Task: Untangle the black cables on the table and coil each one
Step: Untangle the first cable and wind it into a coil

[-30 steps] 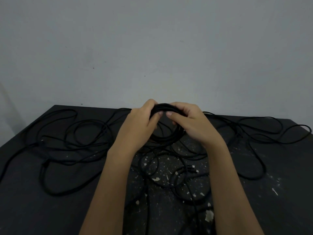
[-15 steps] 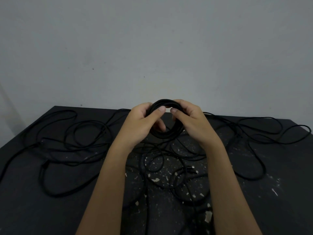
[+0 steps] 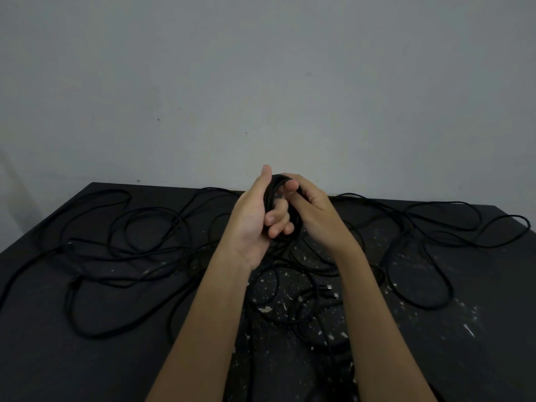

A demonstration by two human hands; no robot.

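Head cam, only view I have. Both hands are up over the far-middle of the table [image 3: 87, 358], held together above the surface.

Left hand [image 3: 251, 224]: palm turned up toward the camera, thumb standing straight, fingers [image 3: 278, 220] curled in through the middle of a small black coil [image 3: 291, 224]. It's closed around the coil's left side, gripping the bundled turns.

Right hand [image 3: 314, 208]: wrapped over the coil's right and top edge, thumb pressed across the top of the loops. Also closed on it. So the coil is pinched between both hands, standing roughly on edge, clear of the tabletop.

A strand drops from the bottom of the coil into the mess below; I can't trace which cable it joins.

Loose black cables [image 3: 130, 236] are spread across the whole table, not coiled. Big overlapping loops on the left, long loops running out to the right edge [image 3: 464, 227], and a denser tangle in the centre under the forearms. One connector plug [image 3: 329, 291] lies in that central tangle, just inside the right forearm.

Table is dark, with pale chips and flecks through the middle and right. Plain grey wall [image 3: 261, 82] behind.
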